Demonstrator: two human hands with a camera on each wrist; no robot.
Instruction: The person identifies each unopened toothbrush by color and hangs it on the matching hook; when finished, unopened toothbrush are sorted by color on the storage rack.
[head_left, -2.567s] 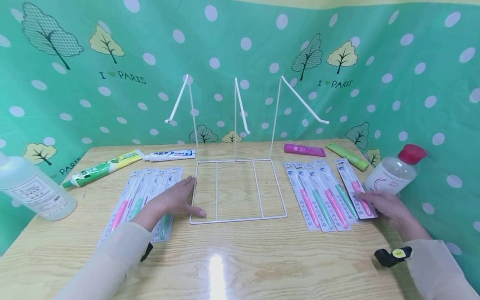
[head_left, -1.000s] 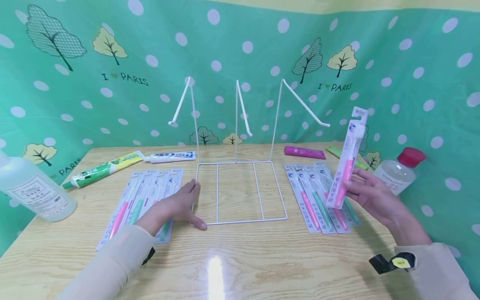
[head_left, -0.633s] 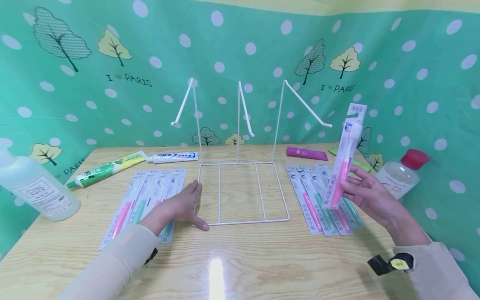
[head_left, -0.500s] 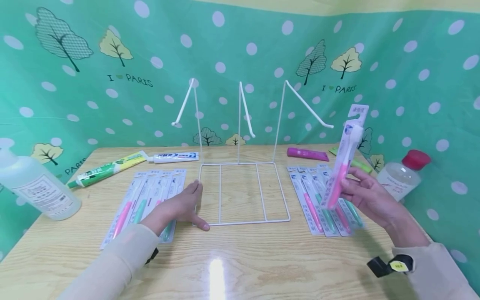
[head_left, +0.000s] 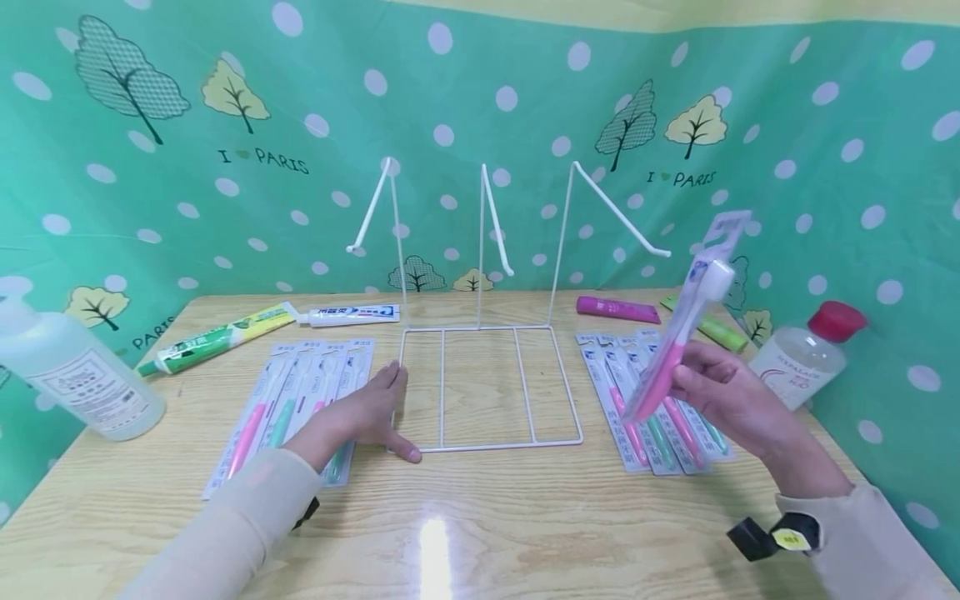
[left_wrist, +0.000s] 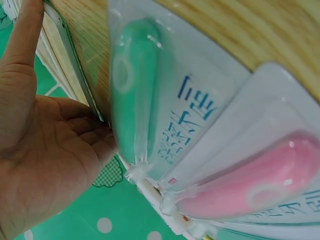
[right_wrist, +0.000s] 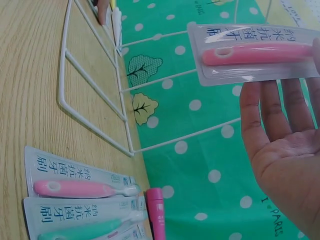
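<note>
My right hand (head_left: 731,400) pinches a packaged toothbrush (head_left: 678,333) with a pink handle, held tilted above the right-hand row. In the right wrist view the pink handle (right_wrist: 255,53) shows through the clear blister. My left hand (head_left: 367,412) rests at the left side of a white wire rack (head_left: 486,446), thumb spread onto its front corner and fingers along the side wire. The rack stands upright with three prongs. Several packaged toothbrushes (head_left: 618,429), pink and green, lie overlapping to its right. Another fanned row of packaged toothbrushes (head_left: 258,412) lies to its left, partly hidden by my left arm.
A green-and-yellow toothpaste tube (head_left: 225,337) and a white toothpaste tube (head_left: 352,314) lie at the back left. At the back right are a magenta tube (head_left: 617,309) and a lime-green tube (head_left: 712,327). Bottles stand left (head_left: 90,375) and right, the latter red-capped (head_left: 798,358).
My right hand has lifted the pink toothbrush off the right end of the row and carried it up and left; lately its package tilts more. My left hand stays at the rack.
</note>
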